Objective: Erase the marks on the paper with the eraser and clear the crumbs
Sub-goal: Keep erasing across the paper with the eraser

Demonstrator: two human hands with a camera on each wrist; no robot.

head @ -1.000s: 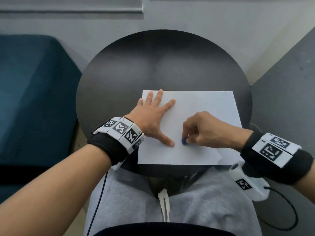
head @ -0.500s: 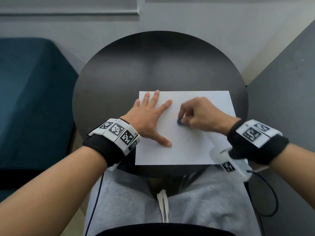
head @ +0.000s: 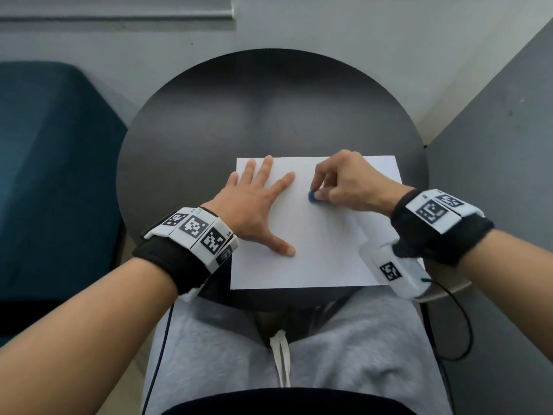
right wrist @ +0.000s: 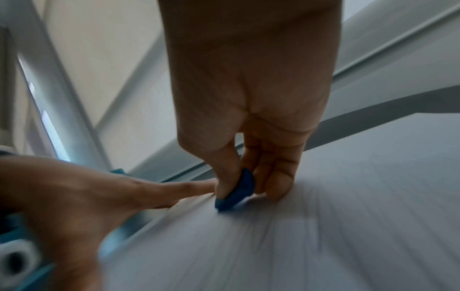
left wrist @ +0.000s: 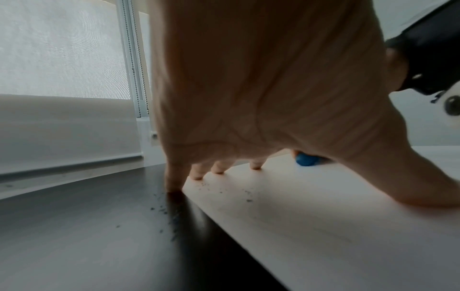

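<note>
Item: erasing in progress, one sheet on a round dark desk (head: 185, 139). Right hand (head: 347, 184): thumb and fingers pinched round a small blue eraser (head: 312, 196), its lower edge pressed on the paper (head: 326, 250). Change: over the last second the right hand has carried the eraser from a spot close by the left thumb, near the sheet's near edge, up to a spot just right of the left index fingertip, toward the far edge; judged a long rubbing stroke, so erasing goes on and clearing has not begun. Left hand (head: 257, 211): flat, fingers spread and straight, pressing the paper down at its left side, placed as before. Crumbs (left wrist: 206, 186): dark specks under and left of the left fingertips, on the sheet's edge and on the bare desk beside it. Not determinable: any remaining marks, which are too faint in the head view; the right wrist view is streaked with blur; paper under both palms is hidden.
</note>
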